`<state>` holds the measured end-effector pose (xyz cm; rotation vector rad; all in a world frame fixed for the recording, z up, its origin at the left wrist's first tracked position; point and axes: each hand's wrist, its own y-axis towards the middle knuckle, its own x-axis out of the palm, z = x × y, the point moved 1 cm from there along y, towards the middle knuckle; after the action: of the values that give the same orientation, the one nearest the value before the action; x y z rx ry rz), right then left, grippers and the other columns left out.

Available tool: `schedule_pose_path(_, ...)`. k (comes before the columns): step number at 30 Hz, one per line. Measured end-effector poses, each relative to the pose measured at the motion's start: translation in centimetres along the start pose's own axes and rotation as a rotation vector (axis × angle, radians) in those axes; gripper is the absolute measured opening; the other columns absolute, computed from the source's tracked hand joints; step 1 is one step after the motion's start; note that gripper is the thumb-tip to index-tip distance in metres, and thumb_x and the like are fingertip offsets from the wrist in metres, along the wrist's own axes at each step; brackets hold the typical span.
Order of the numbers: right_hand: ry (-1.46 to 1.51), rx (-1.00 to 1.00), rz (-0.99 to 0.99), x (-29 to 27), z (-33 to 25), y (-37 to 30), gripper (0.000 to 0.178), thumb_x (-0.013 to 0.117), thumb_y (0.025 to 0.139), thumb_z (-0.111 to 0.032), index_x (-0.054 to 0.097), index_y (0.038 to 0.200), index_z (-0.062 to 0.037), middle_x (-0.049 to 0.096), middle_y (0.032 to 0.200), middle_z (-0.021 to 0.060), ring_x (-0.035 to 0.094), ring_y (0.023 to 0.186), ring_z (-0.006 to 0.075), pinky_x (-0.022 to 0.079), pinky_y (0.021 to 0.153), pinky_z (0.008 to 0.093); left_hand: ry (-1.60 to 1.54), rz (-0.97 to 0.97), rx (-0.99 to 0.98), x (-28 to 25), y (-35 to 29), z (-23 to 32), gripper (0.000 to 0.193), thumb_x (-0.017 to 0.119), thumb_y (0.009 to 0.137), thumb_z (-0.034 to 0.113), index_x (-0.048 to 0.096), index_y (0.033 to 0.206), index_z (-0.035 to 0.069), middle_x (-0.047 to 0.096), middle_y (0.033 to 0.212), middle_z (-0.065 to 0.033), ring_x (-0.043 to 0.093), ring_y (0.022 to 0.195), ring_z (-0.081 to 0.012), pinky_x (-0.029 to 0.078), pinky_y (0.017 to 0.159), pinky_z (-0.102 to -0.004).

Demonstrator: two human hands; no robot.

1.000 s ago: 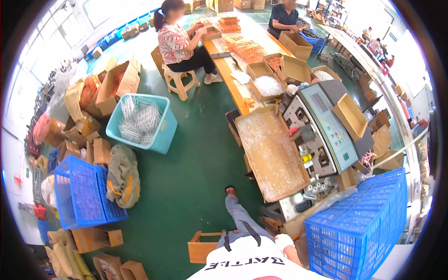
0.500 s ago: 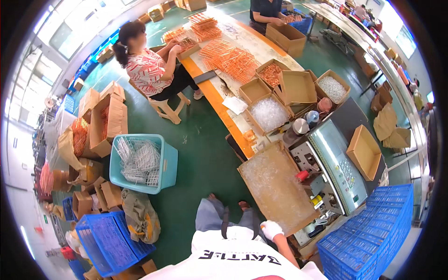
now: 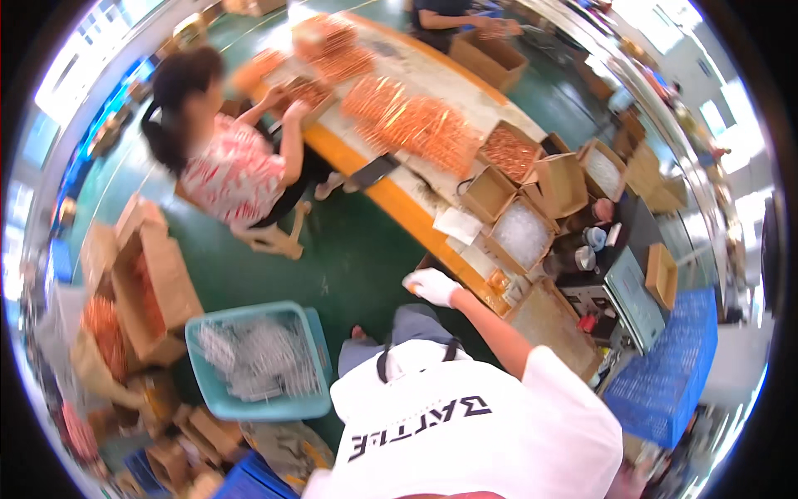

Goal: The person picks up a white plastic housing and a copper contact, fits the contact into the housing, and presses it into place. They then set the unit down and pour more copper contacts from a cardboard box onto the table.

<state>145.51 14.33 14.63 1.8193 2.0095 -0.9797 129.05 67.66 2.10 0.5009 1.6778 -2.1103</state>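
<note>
My right hand (image 3: pixel 434 287), in a white work glove with bare fingertips, hangs over the green floor just beside the orange-edged worktable (image 3: pixel 397 209). Its fingers are bent together and nothing shows in them. My left hand is out of sight. Nearest to the right hand are the table edge, a white paper sheet (image 3: pixel 457 224) and a carton of clear small parts (image 3: pixel 522 236). To my left stands a teal plastic tub (image 3: pixel 204 389) filled with white wire racks (image 3: pixel 258 359). Copper-coloured wire racks (image 3: pixel 416 121) lie piled on the table.
A seated co-worker (image 3: pixel 237 170) handles copper-coloured pieces at the table's left side; another person (image 3: pixel 449 21) works at the far end. Open cartons (image 3: pixel 154 287) line the left. A machine (image 3: pixel 632 291), a shallow tray (image 3: pixel 553 328) and blue crates (image 3: pixel 669 370) stand to the right.
My view and body have turned, bringing the teal tub and seated co-worker closer. My right hand has moved from beside the tray at my hip forward and left, out in front of me.
</note>
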Motion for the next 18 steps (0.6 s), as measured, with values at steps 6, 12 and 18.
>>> schedule_pose_path(6, 1.584, -0.023, 0.006, -10.0, 8.0, 32.5, 0.024, 0.054, 0.092, -0.008, 0.057, 0.116, -0.0067, 0.063, 0.096, 0.0107, 0.061, 0.072, 0.0241, 0.051, 0.060, 0.0354, -0.025, -0.038, -0.036, -14.4, 8.7, 3.4, 0.033, 0.058, 0.091, 0.029, 0.071, 0.112, 0.007, 0.070, 0.115, -0.0168, 0.066, 0.107, -0.0312, 0.050, 0.093, -0.0401)
schedule_pose_path(12, 1.160, 0.534, 0.488, -14.4, 6.4, 56.3, 0.067, 0.064, 0.092, -0.025, 0.033, 0.148, -0.0074, 0.042, 0.143, 0.0192, 0.060, 0.109, 0.0357, 0.056, 0.070, 0.0435, -0.189, 0.008, -0.277, -23.2, 14.8, 10.2, 0.034, 0.059, 0.090, 0.030, 0.071, 0.113, 0.007, 0.070, 0.115, -0.0162, 0.066, 0.107, -0.0310, 0.050, 0.093, -0.0394)
schedule_pose_path(18, 0.682, 0.769, 0.438, -15.8, 6.5, 65.1, 0.075, 0.077, 0.080, -0.032, 0.042, 0.134, 0.0066, 0.066, 0.115, 0.0240, 0.064, 0.113, 0.0333, 0.052, 0.093, 0.0396, -0.184, -0.051, -0.388, -31.8, 16.6, 13.0, 0.035, 0.061, 0.090, 0.031, 0.071, 0.114, 0.007, 0.070, 0.116, -0.0157, 0.066, 0.108, -0.0308, 0.050, 0.093, -0.0386)
